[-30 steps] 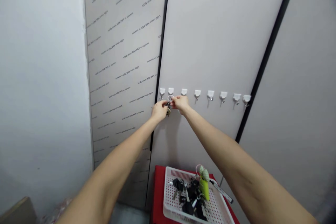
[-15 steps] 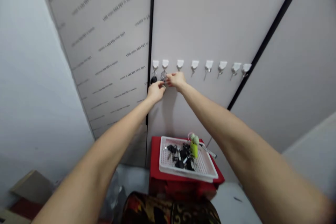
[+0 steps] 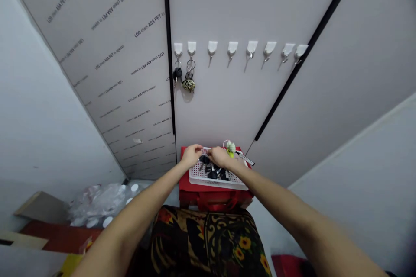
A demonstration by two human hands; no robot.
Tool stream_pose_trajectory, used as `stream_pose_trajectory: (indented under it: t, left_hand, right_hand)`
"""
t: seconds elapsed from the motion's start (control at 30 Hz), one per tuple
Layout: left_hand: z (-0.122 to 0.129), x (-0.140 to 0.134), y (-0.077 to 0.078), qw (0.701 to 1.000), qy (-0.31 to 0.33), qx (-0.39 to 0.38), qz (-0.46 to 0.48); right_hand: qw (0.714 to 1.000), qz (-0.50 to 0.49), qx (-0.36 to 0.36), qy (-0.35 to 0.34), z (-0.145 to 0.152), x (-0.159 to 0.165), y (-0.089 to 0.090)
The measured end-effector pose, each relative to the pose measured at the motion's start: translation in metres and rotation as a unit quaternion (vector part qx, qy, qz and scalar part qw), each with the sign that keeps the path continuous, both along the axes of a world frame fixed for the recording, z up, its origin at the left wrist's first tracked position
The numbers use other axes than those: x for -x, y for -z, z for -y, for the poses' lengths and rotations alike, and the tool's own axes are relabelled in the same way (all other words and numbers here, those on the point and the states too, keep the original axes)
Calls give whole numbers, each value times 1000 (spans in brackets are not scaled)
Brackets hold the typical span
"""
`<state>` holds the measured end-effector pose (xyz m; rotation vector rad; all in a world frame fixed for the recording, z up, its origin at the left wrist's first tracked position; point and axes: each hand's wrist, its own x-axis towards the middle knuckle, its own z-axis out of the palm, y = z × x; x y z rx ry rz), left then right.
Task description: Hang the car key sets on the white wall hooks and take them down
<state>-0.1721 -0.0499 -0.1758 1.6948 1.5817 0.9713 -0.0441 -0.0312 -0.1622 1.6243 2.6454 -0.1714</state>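
Both hands are at the white perforated plastic basket [image 3: 193,180] in the lower middle. My left hand [image 3: 191,156] is over its back left corner, fingers curved and slightly apart, with nothing visible in them. My right hand [image 3: 219,157] is bent over the back of the basket, its fingers drawn together; whatever they hold, if anything, is hidden. Several black-headed keys [image 3: 212,174] lie in the basket below. On the wall, a black key [image 3: 177,73] hangs from the leftmost hook [image 3: 178,49]. A bronze turtle-shaped keychain [image 3: 188,85] hangs from the second hook [image 3: 191,47].
More white hooks [image 3: 232,47] continue rightward along the panel. The basket stands on a red box [image 3: 185,185]. A green keychain figure [image 3: 230,147] and a tag [image 3: 246,158] are at its back right. Clear plastic bags [image 3: 100,201] and cardboard [image 3: 40,210] lie at lower left.
Both hands have left the second hook and moved down to the basket. The turtle-shaped keychain now hangs there freely. The view has tilted down.
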Motion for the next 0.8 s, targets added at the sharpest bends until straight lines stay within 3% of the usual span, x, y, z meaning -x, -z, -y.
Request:
stream_pose_trajectory:
  t: [0.13,0.37,0.5,0.6,0.7,0.8]
  left_hand:
    - [5,3,4,1000,13,17,-4]
    - [10,5,1,999,13,18,-24]
    - [9,5,-4,999,13,10,-30]
    - [7,4,-13,998,30,-36,-49]
    - [6,1,-23,992,84,-71,-53]
    - [3,-4,-31,993,109,-49,-7]
  right_hand:
    - [999,47,0,13,-6,14,11]
    - [999,45,4,0,-7,14,11]
    - [1000,15,2,-17,-3,6,-3]
    - [996,-66,24,-50,-3,2,-21]
    - [981,-166,74,-67,-6,0,-38]
    - [957,-260,122,-51,-8,-1,-51]
